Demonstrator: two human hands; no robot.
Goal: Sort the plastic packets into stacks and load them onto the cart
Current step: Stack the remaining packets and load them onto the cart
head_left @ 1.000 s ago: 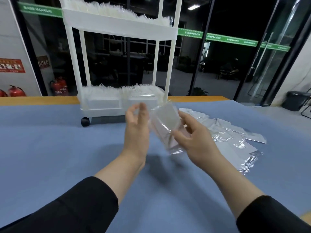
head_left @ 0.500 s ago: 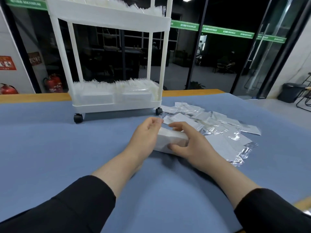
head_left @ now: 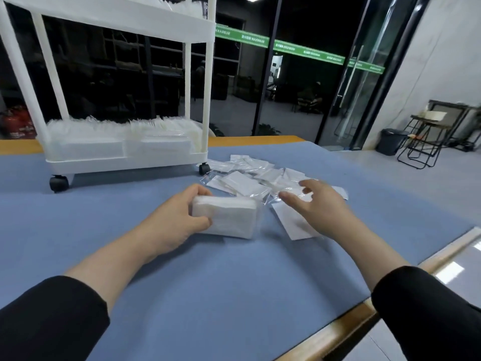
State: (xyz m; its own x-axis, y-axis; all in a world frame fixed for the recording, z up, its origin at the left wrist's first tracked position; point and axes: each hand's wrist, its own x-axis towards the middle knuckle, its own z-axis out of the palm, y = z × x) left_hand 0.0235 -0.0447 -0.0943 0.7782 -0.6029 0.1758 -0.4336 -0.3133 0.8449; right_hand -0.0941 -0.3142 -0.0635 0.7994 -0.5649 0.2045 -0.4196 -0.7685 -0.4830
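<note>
We have our left hand point(head_left: 179, 217) curled round the near end of a stack of packets point(head_left: 226, 220), thumb on the front face and fingers over the top, so the slippery sleeves keep square instead of fanning out across the blue table cover point(head_left: 182, 295). The stack rests on the cover as we hold it, which lets the table carry the weight and gives us an edge to true the pile against

Our right hand point(head_left: 317, 207) hovers with fingers spread and loose, holding nothing, just over the loose packets point(head_left: 250, 183) scattered to the right of the stack. We judge it is reaching for the next piece to add; one flat packet point(head_left: 291, 225) lies partly under that palm, nearest of all. Keeping the scatter on the right and the pile on the left means one hand feeds while the other steadies

The cart point(head_left: 125, 157) stands at the far side of the table, on its castors, with the loose pile just beside its right front wheel point(head_left: 204, 168). Its lower shelf is already packed with upright rows of white packets, and the top shelf shows more at its rim, so the loading seems well along. We read the cart's closeness as deliberate: a finished stack needs only a short lift across. What remains looks like a modest heap
</note>
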